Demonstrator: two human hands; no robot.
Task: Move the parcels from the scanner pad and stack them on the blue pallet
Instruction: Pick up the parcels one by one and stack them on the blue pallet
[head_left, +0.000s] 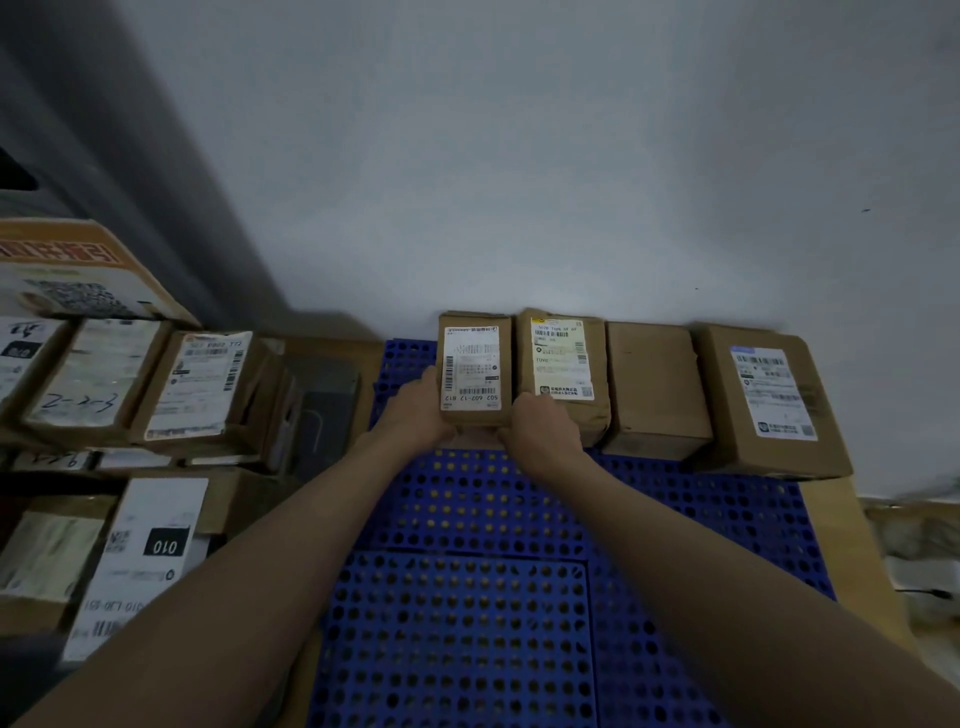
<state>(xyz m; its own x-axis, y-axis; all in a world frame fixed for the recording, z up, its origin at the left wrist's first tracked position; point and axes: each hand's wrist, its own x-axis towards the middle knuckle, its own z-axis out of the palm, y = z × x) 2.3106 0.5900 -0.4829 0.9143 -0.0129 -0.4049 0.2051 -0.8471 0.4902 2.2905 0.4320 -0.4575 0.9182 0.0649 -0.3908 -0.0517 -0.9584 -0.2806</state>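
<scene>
Low in the frame the blue pallet (467, 597) lies bare. At centre, the left hand (415, 410) and right hand (540, 426) clasp a small labelled parcel (472, 369) by its sides, at the left end of a parcel row (654, 384) along the wall. Released crooked, it could lean against its neighbour and throw off later layers.

Readable, upside down, on the white label of the small parcel (471, 366) at centre frame: "502 607-12 B12"; on a black patch of the tall white label (143, 556) at lower left: "010"; handwritten strokes on a label at left, not legible; remaining labels too blurred to read.
</scene>
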